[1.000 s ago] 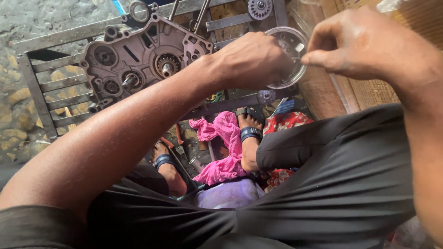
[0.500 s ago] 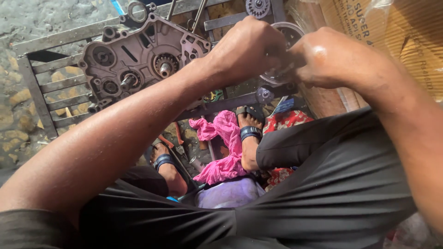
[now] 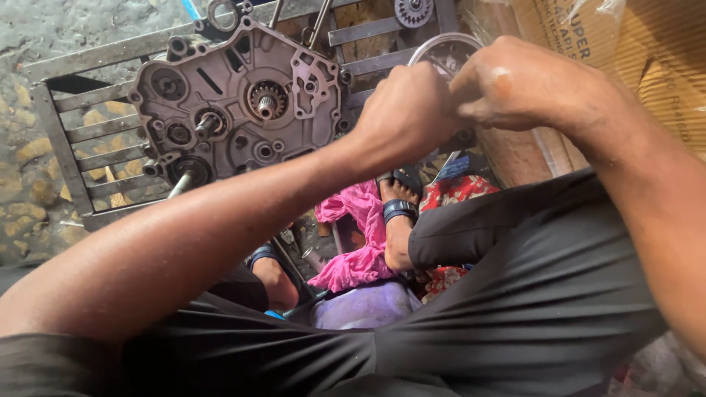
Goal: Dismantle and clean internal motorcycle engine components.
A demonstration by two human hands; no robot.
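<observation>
Grey engine casing beside pink rag.

Engine case lying flat on a slatted metal rack, left of the round metal part gripped between left hand and right hand, hands touching above the rack's right end. Small gear behind the round part, cardboard box to the right. Cloth below, between two sandalled feet
</observation>
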